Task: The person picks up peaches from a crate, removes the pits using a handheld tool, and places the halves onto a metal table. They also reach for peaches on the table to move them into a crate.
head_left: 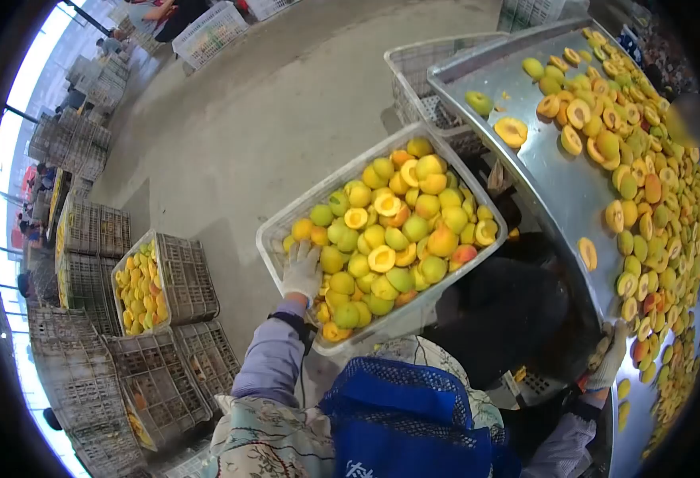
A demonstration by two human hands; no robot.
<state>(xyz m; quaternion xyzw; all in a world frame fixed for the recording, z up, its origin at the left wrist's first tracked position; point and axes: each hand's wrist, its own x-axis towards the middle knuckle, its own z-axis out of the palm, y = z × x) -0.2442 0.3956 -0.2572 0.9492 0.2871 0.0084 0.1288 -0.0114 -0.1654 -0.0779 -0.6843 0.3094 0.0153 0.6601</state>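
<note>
Nearest is the blue apron [401,394] of the person, on the near side of the fruit crate [286,217]. This crate is in front of the body, turned a little, full w/ yellow and green fruit [398,239]; some pcs. are cut, w/ orange flesh or a hollow showing.

The L hand [300,272], in a pale glove, lies on the fruit at the left side of the crate, palm down, fingers extended and not closed around any pc. The R hand [607,357], also gloved, is well to the right of the crate, at the near edge of the metal table [517,103]. Its fingers are bent; cannot tell if it holds smth.

The table stands to the right of the crate, w/ many fruit halves [578,113] spread over it, more dense on the far right side. Just beyond the crate is a second crate [413,95], partly hidden by the table corner.

Left of the crate, apart from it, a smaller-looking crate w/ yellow fruit [141,288] stands by stacked crates [158,378]. Farthest, beyond the crate across the grey floor [286,103], is another person [158,12] near a white crate [210,33].
</note>
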